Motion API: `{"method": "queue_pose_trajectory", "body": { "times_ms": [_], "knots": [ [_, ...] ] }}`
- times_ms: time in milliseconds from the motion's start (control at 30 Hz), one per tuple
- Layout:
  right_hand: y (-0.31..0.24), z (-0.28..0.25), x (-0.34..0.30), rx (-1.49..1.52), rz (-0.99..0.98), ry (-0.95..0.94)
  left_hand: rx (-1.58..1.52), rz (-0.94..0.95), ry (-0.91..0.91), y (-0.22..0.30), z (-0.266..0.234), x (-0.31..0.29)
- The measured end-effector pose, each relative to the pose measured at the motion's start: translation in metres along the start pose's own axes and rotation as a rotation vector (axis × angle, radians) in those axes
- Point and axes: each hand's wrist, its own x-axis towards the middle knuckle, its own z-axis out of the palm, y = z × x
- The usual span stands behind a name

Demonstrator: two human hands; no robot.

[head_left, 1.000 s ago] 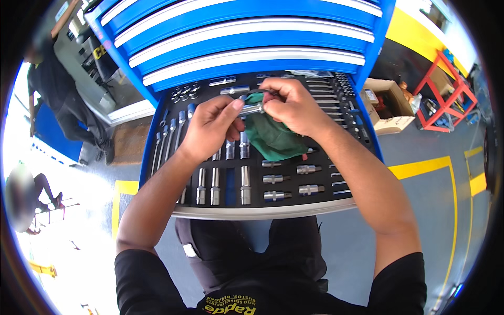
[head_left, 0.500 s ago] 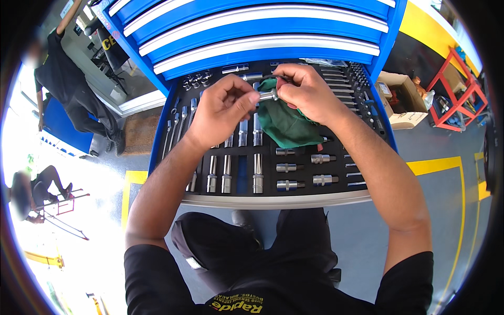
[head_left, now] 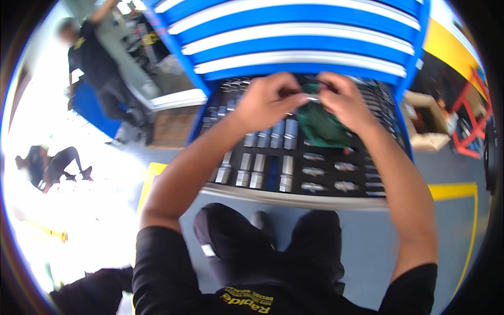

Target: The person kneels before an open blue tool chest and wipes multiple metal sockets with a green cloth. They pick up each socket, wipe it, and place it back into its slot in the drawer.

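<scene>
Small metal piece (head_left: 313,97), blurred, held between the two hands above the open drawer (head_left: 294,198). Its visible part lies with the long axis roughly left to right, one end toward each hand; which end is the working one cannot be told. Left hand (head_left: 269,102): thumb and fingers pinched together on the piece's left end, thumb pointing right. Right hand (head_left: 344,101): fingers curled and closed on the green cloth (head_left: 321,126) at the piece's right end, thumb toward the left. The cloth hangs from this grip toward the near side. Both forearms slant inward from the near corners, elbows wide. Beneath, upright rows of long sockets (head_left: 286,176) lie at near left and centre, their axes running near to far. Far side: blue cabinet (head_left: 304,44). Right: cardboard box (head_left: 431,142) on the floor.
</scene>
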Motion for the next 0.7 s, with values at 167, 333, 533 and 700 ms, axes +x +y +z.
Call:
{"method": "queue_pose_trajectory", "body": {
  "times_ms": [167, 333, 533, 700],
  "knots": [
    [0.006, -0.015, -0.004, 0.071, 0.049, 0.074, -0.209, -0.085, -0.061, -0.001, 0.016, 0.047],
    [0.005, 0.002, 0.001, 0.075, 0.059, 0.005, -0.383, -0.126, 0.055, -0.019, 0.024, 0.016],
    [0.014, 0.001, 0.0, 0.019, 0.013, -0.007, -0.407, 0.07, 0.174, -0.029, 0.032, 0.012],
    [0.035, -0.024, -0.003, 0.051, 0.039, 0.065, -0.442, -0.1, 0.073, -0.004, 0.035, 0.018]
  ]
}}
